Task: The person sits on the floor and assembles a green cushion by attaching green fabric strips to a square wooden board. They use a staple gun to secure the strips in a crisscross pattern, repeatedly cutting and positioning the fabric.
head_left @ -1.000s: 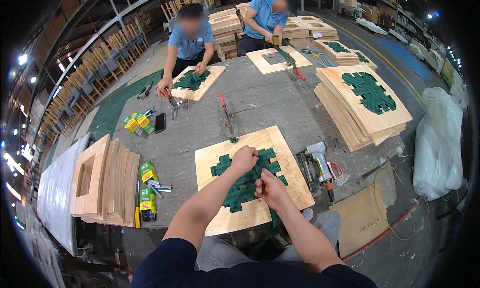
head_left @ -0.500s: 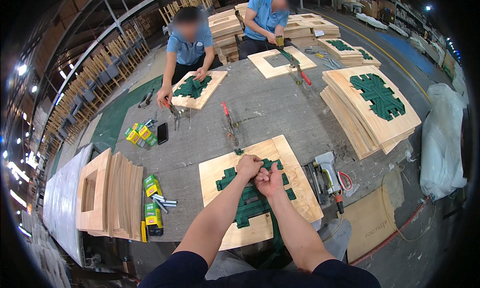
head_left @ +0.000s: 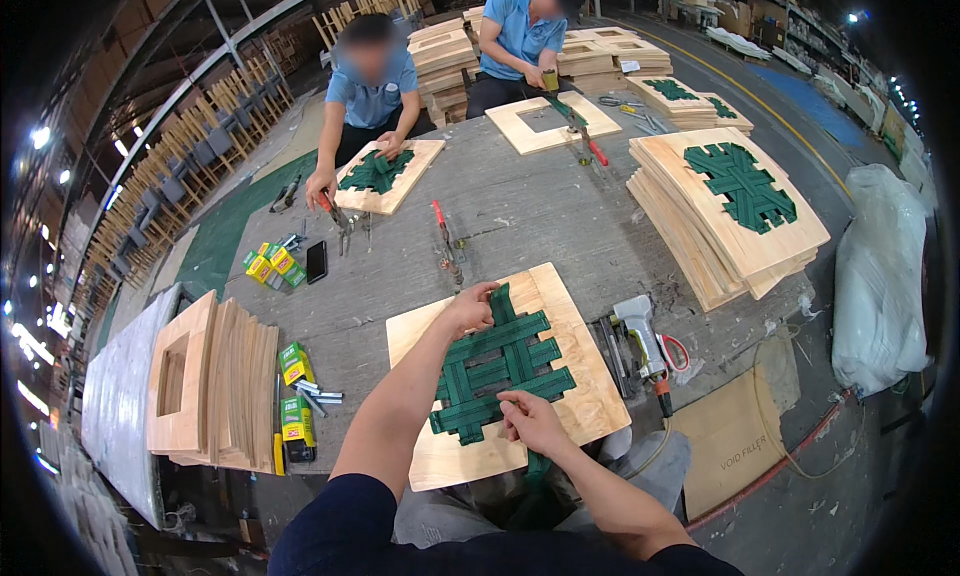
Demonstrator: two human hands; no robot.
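In front of me a light wooden panel carries a lattice of woven green webbing straps over its middle. At the far edge of the weave, my left hand is closed with its fingertips on the upper end of a green strap. My right hand is at the near edge of the weave. Its fingers are curled together at the lower part of the strap, and the palm side is partly hidden. A length of green webbing hangs below the panel's near edge.
A staple gun and red-handled scissors lie at right. Stacked panels stand left and right. Staple boxes, a phone and a red-handled tool are on the table. Two co-workers sit opposite with panels.
My hands have moved apart from the upper right of the weave: the left slightly up and left, the right down to the near edge. A lengthwise strap now shows between them.
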